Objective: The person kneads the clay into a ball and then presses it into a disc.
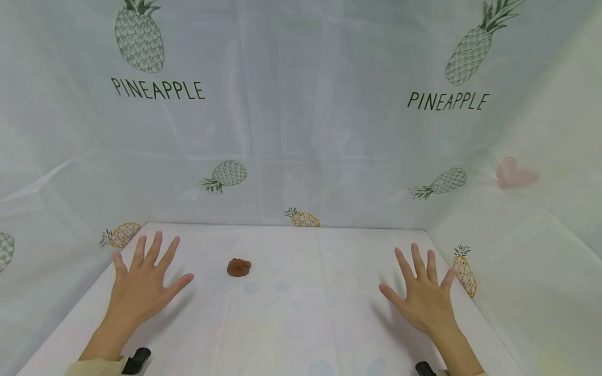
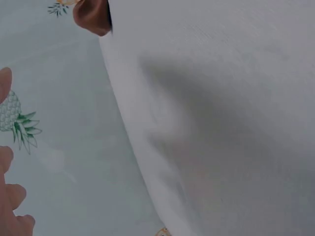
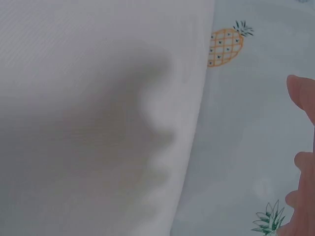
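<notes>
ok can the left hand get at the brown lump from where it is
Probably yes: the left hand holds nothing, its fingers are spread, and nothing stands between it and the brown lump on the white tabletop.

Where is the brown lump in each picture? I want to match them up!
Head: the brown lump is on the white table, left of the picture's middle, just right of the left hand.
Left wrist: it is at the top edge, left of the middle.
Right wrist: it is not in this picture.
Shared landmark: the white table's edge against the pineapple-print sheet shows in all three.
</notes>
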